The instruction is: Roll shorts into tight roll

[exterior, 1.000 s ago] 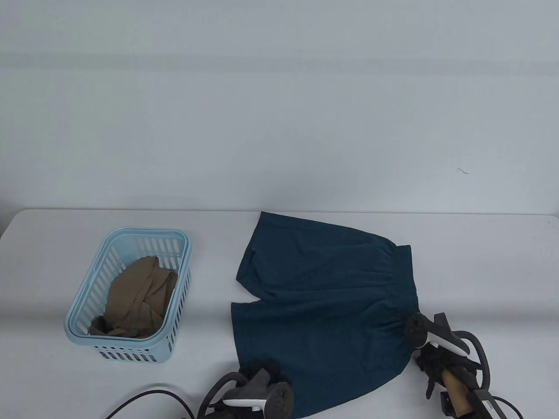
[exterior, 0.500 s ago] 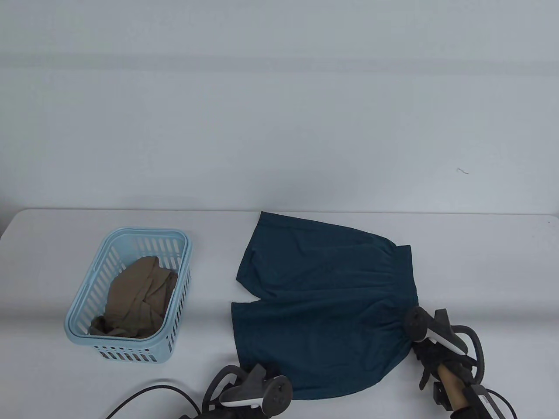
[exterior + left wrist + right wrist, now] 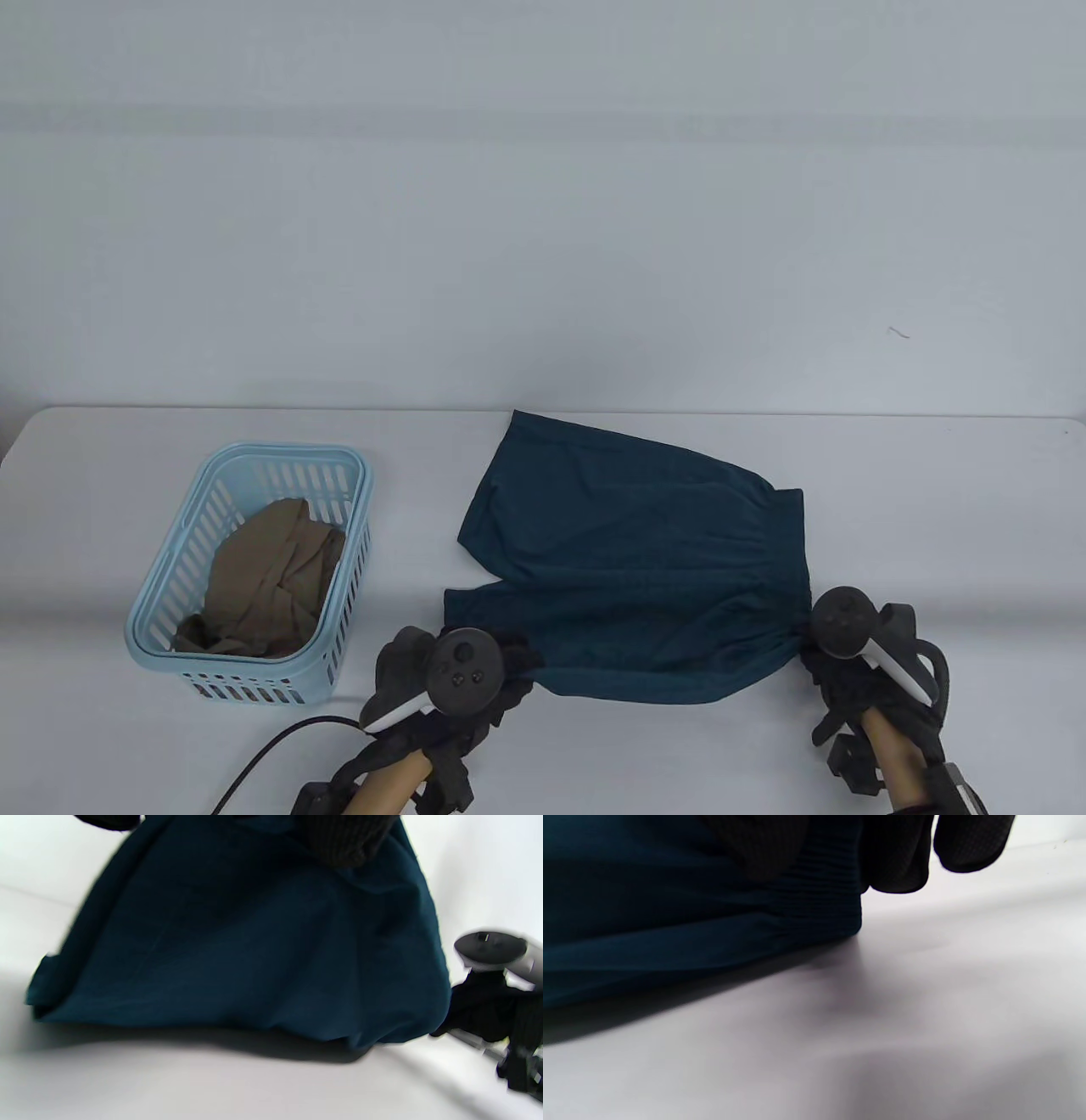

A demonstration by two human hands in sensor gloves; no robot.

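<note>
Dark teal shorts [image 3: 636, 552] lie on the white table [image 3: 933, 509], waistband to the right, legs to the left. My left hand [image 3: 501, 658] grips the near leg's hem and holds it lifted and folded back over the shorts; the cloth fills the left wrist view [image 3: 254, 955]. My right hand [image 3: 819, 662] grips the near corner of the waistband; its ribbed edge shows under my fingers [image 3: 895, 853] in the right wrist view [image 3: 818, 899]. The near edge of the shorts is raised off the table between both hands.
A light blue plastic basket [image 3: 339, 475] with a crumpled tan garment [image 3: 271, 569] stands at the left. A black cable [image 3: 271, 751] runs along the table's front edge to my left hand. The table's far edge meets a pale wall.
My left hand has moved forward and up, carrying the near leg's hem over the shorts. The near edge has pulled away from the table front. My right hand shifted slightly, still holding the waistband.
</note>
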